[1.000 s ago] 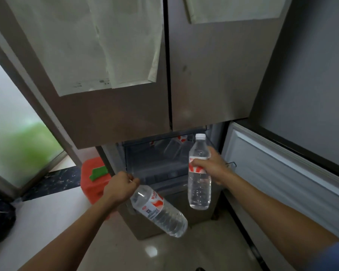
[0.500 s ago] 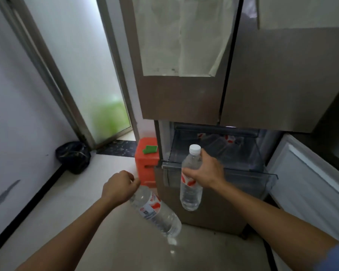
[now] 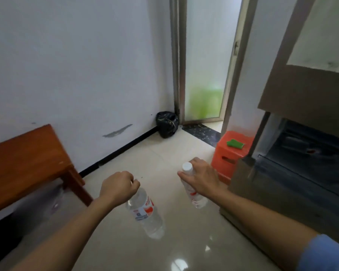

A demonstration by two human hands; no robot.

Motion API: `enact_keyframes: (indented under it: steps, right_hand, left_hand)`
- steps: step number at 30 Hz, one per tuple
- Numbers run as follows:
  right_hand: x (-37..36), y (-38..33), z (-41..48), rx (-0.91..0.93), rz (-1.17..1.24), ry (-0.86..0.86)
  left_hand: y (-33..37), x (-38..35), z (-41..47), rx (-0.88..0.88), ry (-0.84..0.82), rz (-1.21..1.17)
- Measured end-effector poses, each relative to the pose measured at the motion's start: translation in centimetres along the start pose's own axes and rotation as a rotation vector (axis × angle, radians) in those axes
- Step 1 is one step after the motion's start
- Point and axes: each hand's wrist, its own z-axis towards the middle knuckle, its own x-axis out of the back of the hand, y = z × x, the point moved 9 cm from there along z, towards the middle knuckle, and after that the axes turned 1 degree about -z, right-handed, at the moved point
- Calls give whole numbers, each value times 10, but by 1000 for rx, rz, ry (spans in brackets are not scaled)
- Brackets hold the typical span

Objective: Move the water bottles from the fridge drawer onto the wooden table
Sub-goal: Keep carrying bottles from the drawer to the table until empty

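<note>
My left hand (image 3: 117, 187) grips the neck of a clear water bottle (image 3: 146, 214) with a red and white label; the bottle hangs tilted, base pointing down and right over the floor. My right hand (image 3: 203, 179) holds a second water bottle (image 3: 194, 194) around its upper body, white cap up, nearly upright. The wooden table (image 3: 22, 163) stands at the left against the white wall, its top bare in view. The open fridge drawer (image 3: 305, 153) is at the right edge, dark inside, its contents blurred.
An orange plastic stool (image 3: 231, 153) with a green item on top stands beside the fridge. A black bag (image 3: 166, 124) sits in the corner by a frosted glass door (image 3: 205, 75). Glossy beige floor tiles (image 3: 164, 157) stretch between table and fridge.
The view has swung left from the fridge toward the wall and table. Both hands, still holding their bottles, have moved away from the drawer and now hang over the floor.
</note>
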Motion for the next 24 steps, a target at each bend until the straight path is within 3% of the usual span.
enact_keyframes:
  steps: [4,10,18,24]
  right_hand:
    - [-59,-96,20,201,-93,-57]
    - [-147,-250,44,291,-36,-188]
    - [-250,-455,62,581,-34,-262]
    - [-334,-567,104,724,-13,-318]
  left_hand:
    - [-102,31,-26,125,62,37]
    - [-258,70,-50,222,119,56]
    - [-427,128,-75,326,188,189]
    - [-552,137,-70,477,263,177]
